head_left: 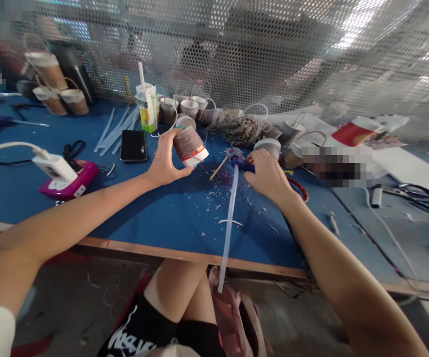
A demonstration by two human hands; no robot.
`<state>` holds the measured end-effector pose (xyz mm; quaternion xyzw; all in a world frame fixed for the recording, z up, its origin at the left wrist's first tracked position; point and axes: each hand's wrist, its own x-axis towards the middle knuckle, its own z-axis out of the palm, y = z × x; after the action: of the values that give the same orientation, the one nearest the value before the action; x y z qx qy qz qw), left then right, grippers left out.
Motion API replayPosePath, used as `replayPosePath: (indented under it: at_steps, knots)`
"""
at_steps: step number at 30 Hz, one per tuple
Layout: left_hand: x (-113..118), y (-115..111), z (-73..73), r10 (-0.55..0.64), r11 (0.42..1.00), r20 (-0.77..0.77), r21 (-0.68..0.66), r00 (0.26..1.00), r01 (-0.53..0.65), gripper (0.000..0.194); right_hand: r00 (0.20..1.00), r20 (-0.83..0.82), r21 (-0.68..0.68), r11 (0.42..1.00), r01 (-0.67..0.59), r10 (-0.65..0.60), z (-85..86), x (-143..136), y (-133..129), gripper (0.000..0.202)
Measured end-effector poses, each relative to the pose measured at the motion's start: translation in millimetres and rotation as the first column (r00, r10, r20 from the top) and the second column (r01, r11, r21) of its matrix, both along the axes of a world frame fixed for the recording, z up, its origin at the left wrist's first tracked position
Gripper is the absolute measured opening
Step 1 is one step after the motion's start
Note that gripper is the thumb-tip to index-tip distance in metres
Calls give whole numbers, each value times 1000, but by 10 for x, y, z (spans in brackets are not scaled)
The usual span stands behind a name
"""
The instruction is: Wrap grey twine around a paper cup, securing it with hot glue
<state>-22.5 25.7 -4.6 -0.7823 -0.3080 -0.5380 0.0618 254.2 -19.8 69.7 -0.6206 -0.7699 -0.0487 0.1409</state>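
My left fingers (172,133) half-spread, gripping a cord-wrapped cup (189,146), my right fingers (256,157) clenched around a glue gun (238,161), over the desk (169,213)

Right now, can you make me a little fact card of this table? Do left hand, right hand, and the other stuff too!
Left hand: grips a cord-wrapped cup, tilted
Right hand: holds a blue glue gun
Glue stick: pale, poking out of the gun toward the person
Table: blue, scattered with scraps
Behind the hands: heap of cord, more cups
Left side: black phone, drink carton, pink power strip
Right side: scissors
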Motion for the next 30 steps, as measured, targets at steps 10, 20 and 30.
replayPosePath:
  at_steps: [10,20,30]
  knots:
    - [23,-29,30,-43,994,-27,-106,999,40,85,532,-836,-57,943,-327,134,-107,-182,-275,31]
    - [31,-12,3,-55,987,-24,-155,998,50,90,506,-862,-216,923,-320,-26,-87,-391,-333,34]
    - [28,-18,8,-64,986,-36,-155,997,57,90,505,-859,-258,923,-286,-84,-64,-446,-351,29]
